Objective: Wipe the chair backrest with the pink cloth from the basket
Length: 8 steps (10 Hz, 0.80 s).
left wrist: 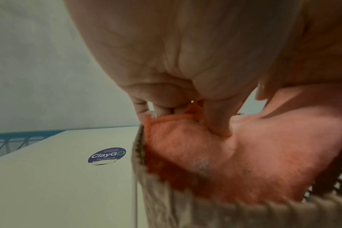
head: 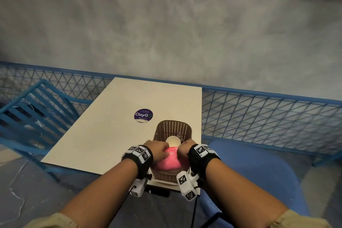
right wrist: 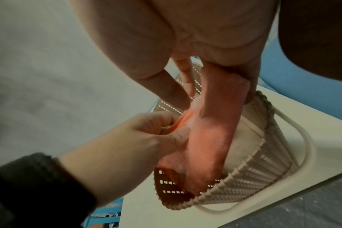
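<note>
A brown woven basket (head: 173, 127) stands near the front right corner of the white table (head: 118, 129). The pink cloth (head: 169, 160) lies over the basket's near rim, partly lifted out. My left hand (head: 157, 149) pinches the cloth's left edge; thumb and fingers grip the fabric (left wrist: 195, 138) in the left wrist view. My right hand (head: 185, 149) grips the cloth's right side, and the cloth (right wrist: 215, 126) hangs from it into the basket (right wrist: 254, 177). A blue upholstered chair (head: 259, 168) stands to my right. A blue slatted metal chair (head: 31, 116) stands at the left.
A white paper cup (head: 173, 141) and a small brown object sit inside the basket behind the cloth. A round purple sticker (head: 143, 114) lies on the table. A blue mesh fence (head: 259, 113) runs along the grey wall behind the table.
</note>
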Each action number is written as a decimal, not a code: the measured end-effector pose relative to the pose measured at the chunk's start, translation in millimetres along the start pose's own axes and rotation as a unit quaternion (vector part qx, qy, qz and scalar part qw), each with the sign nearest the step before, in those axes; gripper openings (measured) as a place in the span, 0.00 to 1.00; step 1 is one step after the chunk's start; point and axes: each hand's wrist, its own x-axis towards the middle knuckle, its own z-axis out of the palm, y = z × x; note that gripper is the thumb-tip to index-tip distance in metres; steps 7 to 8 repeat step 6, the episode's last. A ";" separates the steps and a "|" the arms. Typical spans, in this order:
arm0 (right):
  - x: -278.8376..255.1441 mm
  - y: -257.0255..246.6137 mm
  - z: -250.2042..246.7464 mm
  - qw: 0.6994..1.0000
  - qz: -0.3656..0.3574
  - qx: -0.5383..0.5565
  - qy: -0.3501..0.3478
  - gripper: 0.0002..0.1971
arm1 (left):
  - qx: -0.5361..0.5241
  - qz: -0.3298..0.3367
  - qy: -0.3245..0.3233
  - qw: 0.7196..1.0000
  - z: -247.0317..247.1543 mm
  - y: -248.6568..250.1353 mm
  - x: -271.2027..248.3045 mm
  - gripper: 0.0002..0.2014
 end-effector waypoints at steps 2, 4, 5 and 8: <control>2.5 -6.1 0.0 1.000 -0.005 0.010 0.028 0.27 | 0.103 0.032 -0.020 0.994 0.3 12.7 13.7 0.13; -14.4 -12.2 -12.1 0.995 -0.022 0.094 0.032 0.21 | 0.134 0.042 -0.052 0.989 7.4 9.3 17.2 0.21; -21.0 -14.6 -18.9 0.990 -0.043 0.124 0.046 0.19 | 0.129 0.074 -0.047 0.988 13.9 14.4 10.4 0.22; -34.0 -18.8 -23.8 0.988 -0.056 0.136 0.047 0.17 | 0.092 0.081 -0.038 0.992 9.9 14.6 10.4 0.23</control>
